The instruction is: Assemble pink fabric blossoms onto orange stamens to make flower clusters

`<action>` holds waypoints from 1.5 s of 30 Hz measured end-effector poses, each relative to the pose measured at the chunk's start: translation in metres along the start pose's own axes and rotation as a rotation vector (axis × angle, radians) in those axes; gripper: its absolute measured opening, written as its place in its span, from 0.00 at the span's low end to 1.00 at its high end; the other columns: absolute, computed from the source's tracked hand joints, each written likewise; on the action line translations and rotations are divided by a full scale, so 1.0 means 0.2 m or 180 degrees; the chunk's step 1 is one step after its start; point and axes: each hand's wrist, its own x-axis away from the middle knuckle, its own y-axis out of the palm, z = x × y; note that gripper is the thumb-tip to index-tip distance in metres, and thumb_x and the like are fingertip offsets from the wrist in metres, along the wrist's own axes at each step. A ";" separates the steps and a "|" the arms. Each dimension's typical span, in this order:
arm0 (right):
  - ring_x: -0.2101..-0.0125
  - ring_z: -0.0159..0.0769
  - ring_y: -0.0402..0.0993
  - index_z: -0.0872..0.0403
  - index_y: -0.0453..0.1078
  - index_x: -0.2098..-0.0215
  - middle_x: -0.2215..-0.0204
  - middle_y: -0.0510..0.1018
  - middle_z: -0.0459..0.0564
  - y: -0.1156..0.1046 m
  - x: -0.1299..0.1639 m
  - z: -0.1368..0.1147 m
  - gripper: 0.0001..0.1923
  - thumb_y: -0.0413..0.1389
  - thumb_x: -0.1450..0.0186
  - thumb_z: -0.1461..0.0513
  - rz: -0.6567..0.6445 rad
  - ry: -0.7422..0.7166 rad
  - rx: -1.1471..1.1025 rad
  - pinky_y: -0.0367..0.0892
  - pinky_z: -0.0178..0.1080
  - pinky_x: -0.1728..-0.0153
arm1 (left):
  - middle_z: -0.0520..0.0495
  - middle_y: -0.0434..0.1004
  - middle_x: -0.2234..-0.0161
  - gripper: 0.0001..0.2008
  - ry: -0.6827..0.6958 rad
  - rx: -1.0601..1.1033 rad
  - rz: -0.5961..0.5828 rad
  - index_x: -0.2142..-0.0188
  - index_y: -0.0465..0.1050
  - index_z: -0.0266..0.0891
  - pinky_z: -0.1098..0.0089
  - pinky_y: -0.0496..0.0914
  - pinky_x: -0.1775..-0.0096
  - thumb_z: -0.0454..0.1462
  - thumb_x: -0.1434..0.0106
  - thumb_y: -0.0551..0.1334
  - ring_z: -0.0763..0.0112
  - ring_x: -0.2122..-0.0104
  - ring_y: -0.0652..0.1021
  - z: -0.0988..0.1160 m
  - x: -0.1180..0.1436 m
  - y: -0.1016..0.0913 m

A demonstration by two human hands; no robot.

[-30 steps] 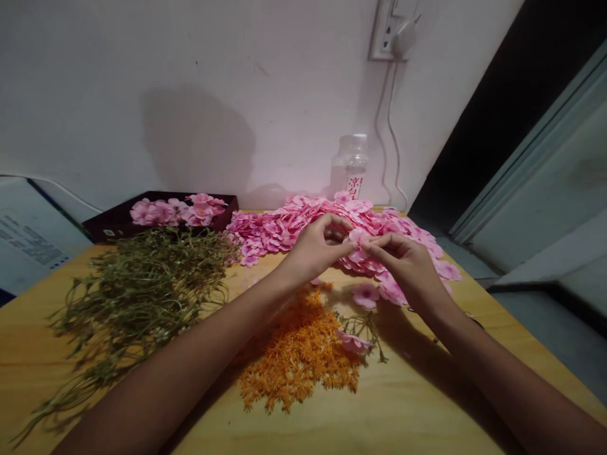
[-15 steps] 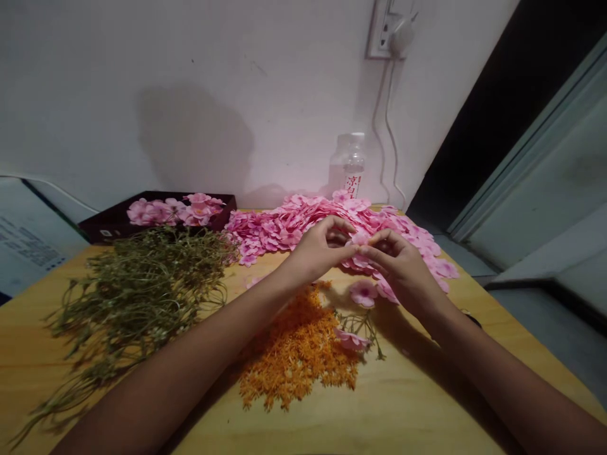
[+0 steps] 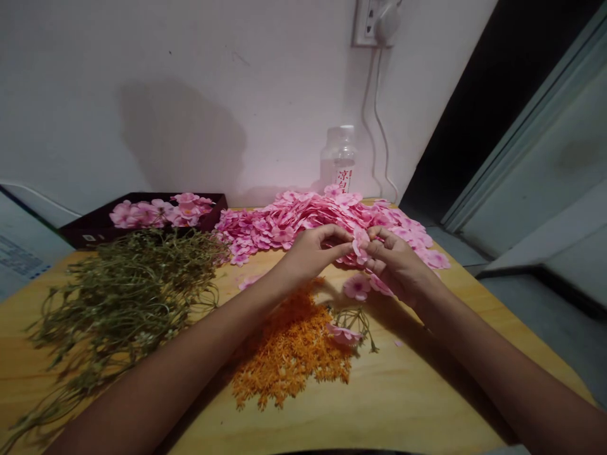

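Between my two hands, just in front of the pink heap, is a pink artificial flower petal piece [image 3: 360,244]. My right hand [image 3: 398,262] pinches its right side between thumb and fingers. My left hand [image 3: 313,250] meets its left edge with thumb and forefinger tips closed together. Behind them spreads a large pile of pink fabric flowers [image 3: 303,215]. Below my wrists lies a heap of small orange flower centres [image 3: 294,354], partly covered by my left forearm. At its right edge rests a green stem piece [image 3: 365,325] with a pink flower [image 3: 344,335] on it.
Tangled green plastic stems [image 3: 128,297] cover the table's left side. Behind them stands a dark box [image 3: 220,212] holding assembled pink flowers [image 3: 161,210]. A clear bottle [image 3: 339,151] stands against the wall, below a socket with a plug [image 3: 386,24]. Loose pink flowers [image 3: 356,287] lie near my right hand.
The view has shifted slightly. The pink petal piece has turned more upright between my fingers, and my hands are a little further apart. A tiny pink scrap now shows beside my right forearm.
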 end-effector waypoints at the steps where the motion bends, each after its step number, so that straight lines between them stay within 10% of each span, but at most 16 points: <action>1: 0.77 0.27 0.72 0.52 0.63 0.70 0.77 0.73 0.40 -0.01 0.00 0.00 0.19 0.69 0.53 0.63 -0.0041 0.0053 -0.0023 0.70 0.32 0.72 | 0.50 0.73 0.70 0.06 0.0063 -0.0115 0.0010 0.67 0.70 0.34 0.70 0.73 0.66 0.34 0.44 0.63 0.75 0.71 0.75 0.00 0.00 0.00; 17: 0.68 0.30 0.73 0.50 0.64 0.67 0.70 0.71 0.41 -0.02 0.02 -0.04 0.17 0.67 0.49 0.62 -0.0356 -0.0102 0.0744 0.70 0.37 0.64 | 0.47 0.78 0.70 0.05 0.1274 -0.2137 0.0254 0.69 0.73 0.35 0.70 0.69 0.65 0.36 0.41 0.61 0.72 0.70 0.76 0.04 0.05 -0.02; 23: 0.76 0.25 0.67 0.51 0.61 0.72 0.78 0.67 0.37 -0.06 -0.01 -0.06 0.18 0.67 0.51 0.65 -0.0183 -0.0367 0.0598 0.66 0.31 0.71 | 0.46 0.78 0.63 0.07 0.0862 -0.1646 -0.0780 0.63 0.72 0.37 0.69 0.70 0.61 0.38 0.40 0.61 0.72 0.64 0.76 0.09 0.04 -0.08; 29: 0.77 0.25 0.63 0.51 0.61 0.73 0.79 0.66 0.37 -0.11 -0.03 -0.07 0.18 0.67 0.51 0.64 0.0061 -0.0462 0.0648 0.60 0.30 0.75 | 0.49 0.80 0.62 0.08 0.1784 -0.2413 -0.2324 0.62 0.76 0.44 0.65 0.65 0.53 0.33 0.40 0.61 0.68 0.57 0.73 0.06 0.06 0.00; 37: 0.77 0.26 0.64 0.51 0.61 0.74 0.80 0.65 0.37 -0.12 -0.04 -0.09 0.19 0.69 0.54 0.63 0.0207 -0.0521 0.0715 0.62 0.32 0.72 | 0.48 0.79 0.65 0.03 0.1976 -0.2601 -0.2192 0.68 0.75 0.42 0.66 0.64 0.57 0.37 0.40 0.62 0.66 0.58 0.73 -0.01 0.08 0.05; 45: 0.77 0.27 0.65 0.49 0.64 0.71 0.80 0.64 0.37 -0.09 0.00 -0.13 0.16 0.68 0.51 0.62 0.0079 -0.0808 0.0857 0.65 0.32 0.71 | 0.49 0.75 0.66 0.06 0.0779 -0.1468 -0.0633 0.63 0.69 0.38 0.73 0.67 0.65 0.37 0.37 0.56 0.74 0.67 0.74 0.05 0.04 -0.05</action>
